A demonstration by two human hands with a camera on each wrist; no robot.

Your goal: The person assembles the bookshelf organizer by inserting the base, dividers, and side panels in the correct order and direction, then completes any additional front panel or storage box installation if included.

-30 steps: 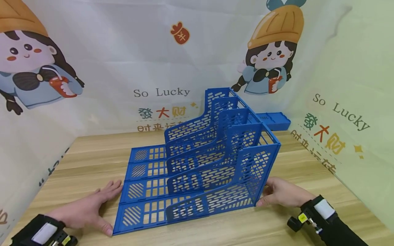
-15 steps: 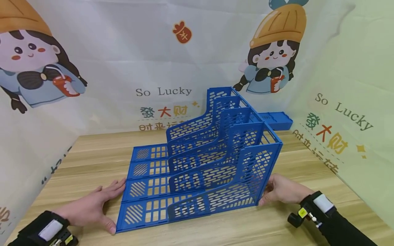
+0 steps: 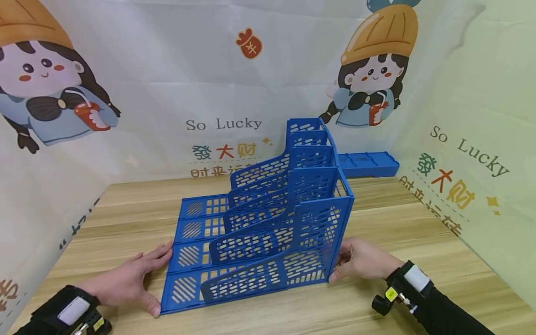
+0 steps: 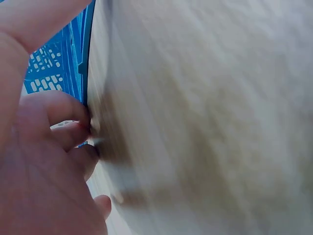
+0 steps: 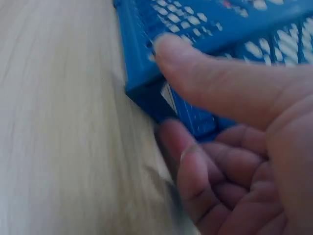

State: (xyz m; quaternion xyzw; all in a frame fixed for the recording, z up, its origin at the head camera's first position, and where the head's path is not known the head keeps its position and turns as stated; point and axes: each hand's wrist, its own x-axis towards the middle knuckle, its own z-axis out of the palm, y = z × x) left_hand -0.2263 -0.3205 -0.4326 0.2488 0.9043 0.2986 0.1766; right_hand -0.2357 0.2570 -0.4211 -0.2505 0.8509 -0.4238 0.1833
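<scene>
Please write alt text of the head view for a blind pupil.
A blue rack with upright dividers stands on a wooden table, a left hand against its base edge, a right hand gripping its tall end. Behind are a blue piece and a cartoon backdrop.

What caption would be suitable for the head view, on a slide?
The left hand and right hand touch opposite ends of a blue file rack.

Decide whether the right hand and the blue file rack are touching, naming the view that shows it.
Touching. In the right wrist view, the right hand rests its thumb tip against the blue file rack near a corner.
</scene>
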